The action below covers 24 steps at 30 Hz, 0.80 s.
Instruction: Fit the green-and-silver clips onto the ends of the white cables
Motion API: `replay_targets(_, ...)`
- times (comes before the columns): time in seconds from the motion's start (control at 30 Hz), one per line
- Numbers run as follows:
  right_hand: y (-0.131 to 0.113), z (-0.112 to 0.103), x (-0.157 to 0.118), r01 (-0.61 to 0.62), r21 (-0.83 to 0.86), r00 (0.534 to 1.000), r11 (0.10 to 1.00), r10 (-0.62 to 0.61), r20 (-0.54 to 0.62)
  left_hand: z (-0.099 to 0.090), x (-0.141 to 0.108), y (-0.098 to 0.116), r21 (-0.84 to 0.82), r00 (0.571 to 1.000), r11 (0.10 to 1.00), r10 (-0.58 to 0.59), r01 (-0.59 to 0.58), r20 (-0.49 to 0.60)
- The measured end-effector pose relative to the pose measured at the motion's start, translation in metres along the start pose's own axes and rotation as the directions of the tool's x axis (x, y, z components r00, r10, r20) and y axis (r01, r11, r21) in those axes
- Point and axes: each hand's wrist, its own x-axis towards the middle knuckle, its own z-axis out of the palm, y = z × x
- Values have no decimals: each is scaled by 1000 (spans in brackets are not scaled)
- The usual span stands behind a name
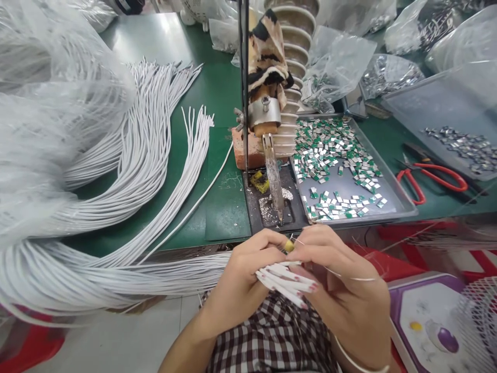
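Observation:
My left hand (pixel 248 274) is closed around a bundle of white cables (pixel 194 272), whose cut ends with small reddish tips (pixel 287 280) stick out toward my right hand. My right hand (pixel 341 285) is closed, thumb and fingers pinched close to the left fingertips. A thin silvery wire (pixel 363 279) runs through its fingers. Between the fingertips shows a small yellow piece (pixel 289 245) with fine wire ends beside it; its kind is unclear. Just beyond both hands, a soldering iron (pixel 275 181) points down over a dark tray (pixel 260 217) with metal residue.
A metal tray (pixel 388 215) of small green-and-silver boards (pixel 330 150) stands right of the iron. Red-handled pliers (pixel 435 173) lie farther right, near a bin (pixel 430 98) of metal parts. A large white cable pile (pixel 128 145) covers the left. A ribbed duct (pixel 297 46) rises behind the iron.

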Motion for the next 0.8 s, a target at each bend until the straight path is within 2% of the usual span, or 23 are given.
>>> replay_targets(0.1, 4, 1, -4, -84, 50, 993, 995, 87, -78, 1, -3, 0, 30, 994, 999, 16, -13, -107)
replay_targets(0.2, 6, 1, -5, -131, 100, 989, 986, 137, -52, 3, -3, 0, 71, 984, 997, 27, -15, -176)
replay_targets(0.3, 6, -1, -3, -140, 141, 990, 980, 143, -9, 4, -2, 1, 86, 985, 996, 23, -8, -171)
replay_targets(0.43, 8, -3, -1, -112, 109, 994, 988, 113, -5, 4, -2, 2, 99, 986, 995, 17, -1, -164)
replay_targets(0.63, 10, -5, 0, -159, 175, 987, 972, 159, 10, 1, 0, 2, 124, 992, 992, 23, -7, -126)
replay_targets(0.8, 7, -6, 3, -173, 123, 985, 977, 170, 34, -1, 2, 4, 132, 994, 991, 3, 12, -114)
